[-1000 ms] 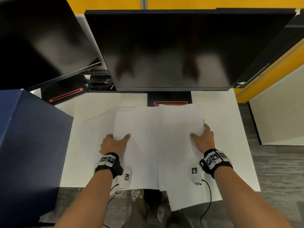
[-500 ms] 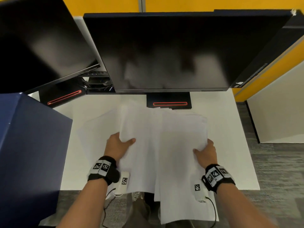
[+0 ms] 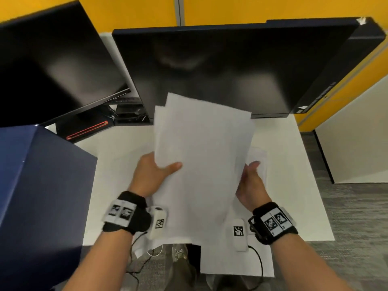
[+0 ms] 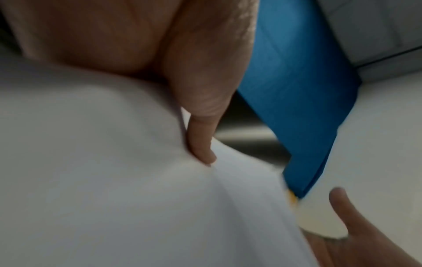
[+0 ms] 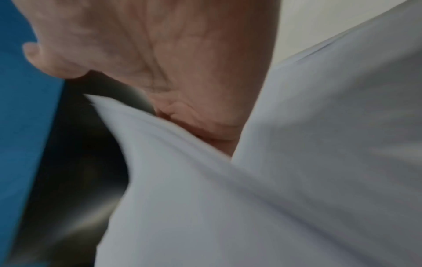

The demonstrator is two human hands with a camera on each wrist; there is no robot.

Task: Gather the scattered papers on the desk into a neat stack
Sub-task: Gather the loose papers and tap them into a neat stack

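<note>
A bundle of white papers (image 3: 201, 154) is lifted off the white desk (image 3: 294, 185) and tilted up in front of the centre monitor. My left hand (image 3: 161, 170) grips its left edge, thumb on top and fingers hidden behind. In the left wrist view the thumb (image 4: 200, 144) presses into the papers (image 4: 114, 180). My right hand (image 3: 251, 173) holds the right edge; the right wrist view shows the papers (image 5: 228, 198) pinched in that hand. One more sheet (image 3: 260, 156) lies flat behind my right hand. Another sheet (image 3: 235, 261) hangs over the desk's front edge.
A large dark monitor (image 3: 210, 70) stands close behind the papers, with a second monitor (image 3: 52, 70) at the left. A dark blue box or partition (image 3: 42, 185) borders the desk's left side. Cables hang below the front edge. Grey carpet lies to the right.
The papers lay spread flat on the desk; both hands have drawn closer together and lifted them into one bundle, tilted up toward the monitor.
</note>
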